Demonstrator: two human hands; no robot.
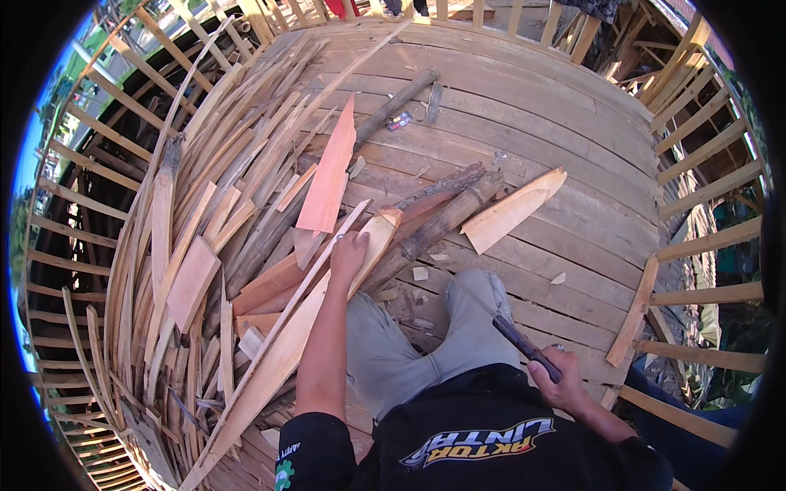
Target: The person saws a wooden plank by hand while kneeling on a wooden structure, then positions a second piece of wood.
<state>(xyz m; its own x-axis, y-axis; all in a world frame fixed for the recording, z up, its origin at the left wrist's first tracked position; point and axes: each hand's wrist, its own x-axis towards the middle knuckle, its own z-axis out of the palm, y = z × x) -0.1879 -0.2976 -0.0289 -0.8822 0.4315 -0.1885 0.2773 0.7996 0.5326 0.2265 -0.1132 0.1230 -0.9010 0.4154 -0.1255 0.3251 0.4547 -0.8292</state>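
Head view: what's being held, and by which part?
Right hand: a bladed tool, by its dark handle. Left hand: a long pale board, near its far end.

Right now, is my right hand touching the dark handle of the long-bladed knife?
Touching. The head view shows your right hand closed around the rear of the dark handle, which sticks out past it.
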